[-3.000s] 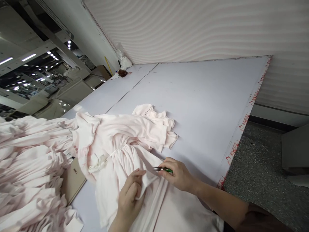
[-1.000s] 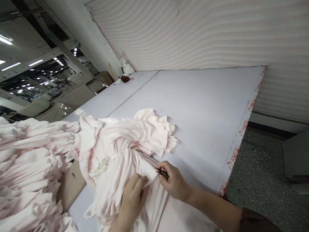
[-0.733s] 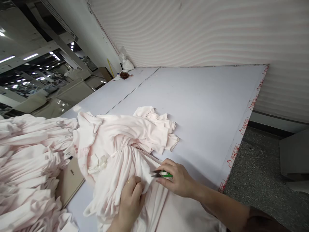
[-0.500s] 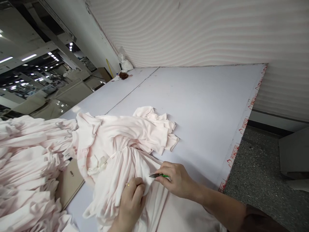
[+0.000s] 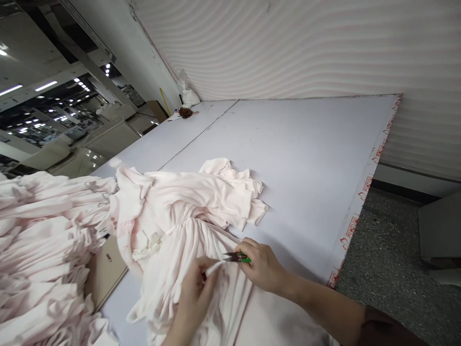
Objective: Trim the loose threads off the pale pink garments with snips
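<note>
A pale pink garment [image 5: 187,192] with gathered folds and ruffled ends lies across the near part of the table. My left hand [image 5: 196,288] pinches a small fold of its cloth between thumb and fingers. Just right of that fold, my right hand [image 5: 261,264] grips green-handled thread snips [image 5: 237,257]. Their dark blades are slightly apart and point left, with the tips close to the pinched cloth; whether they touch it I cannot tell.
Heaped at the left are more pale pink garments [image 5: 36,230]. A brown cardboard piece [image 5: 106,271] lies between heap and garment. The pale table [image 5: 306,154] meets a striped wall covering at the back; a brown tuft [image 5: 185,112] and a plastic bag [image 5: 189,93] sit at its far corner.
My left hand has turned and lifted a fold of cloth toward the snips. The snips have tilted so both blades show, spread slightly. The garment's upper part lies as before.
</note>
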{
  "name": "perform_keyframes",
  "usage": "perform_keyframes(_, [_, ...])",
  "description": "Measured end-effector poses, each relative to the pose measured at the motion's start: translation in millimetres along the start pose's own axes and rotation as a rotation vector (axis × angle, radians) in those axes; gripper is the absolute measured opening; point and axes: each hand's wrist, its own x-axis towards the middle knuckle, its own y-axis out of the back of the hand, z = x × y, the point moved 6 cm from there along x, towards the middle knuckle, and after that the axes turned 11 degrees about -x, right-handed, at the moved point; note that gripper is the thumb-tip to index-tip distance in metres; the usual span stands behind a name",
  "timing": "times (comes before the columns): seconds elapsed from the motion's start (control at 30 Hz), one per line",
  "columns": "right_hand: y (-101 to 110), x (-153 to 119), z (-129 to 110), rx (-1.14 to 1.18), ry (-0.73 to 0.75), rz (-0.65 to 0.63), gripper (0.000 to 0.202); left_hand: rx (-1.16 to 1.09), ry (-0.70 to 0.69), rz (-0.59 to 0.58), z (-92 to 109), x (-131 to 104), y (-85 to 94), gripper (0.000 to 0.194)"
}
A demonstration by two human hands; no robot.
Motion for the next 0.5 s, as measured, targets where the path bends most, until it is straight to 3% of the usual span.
perform_keyframes(0.07, [-0.4,1.8,0.7,0.007,-0.003,0.006,0.017,-0.205,0.306,0.060,-14.7,-0.3,0.6,0.033])
perform_keyframes(0.13, [0.5,2.4,-2.2,0.034,0.031,-0.001,0.018,-0.328,0.455,0.084,-18.6,0.4,-0.2,0.050])
perform_keyframes(0.37, [5.6,3.0,-15.2,-0.059,0.185,0.052,0.019,-0.405,0.542,0.069,-16.1,6.5,-2.7,0.054])
perform_keyframes(0.5, [6.2,5.7,-18.2,-0.145,0.247,0.009,0.017,-0.420,0.546,0.033,-21.2,6.4,-6.4,0.049])
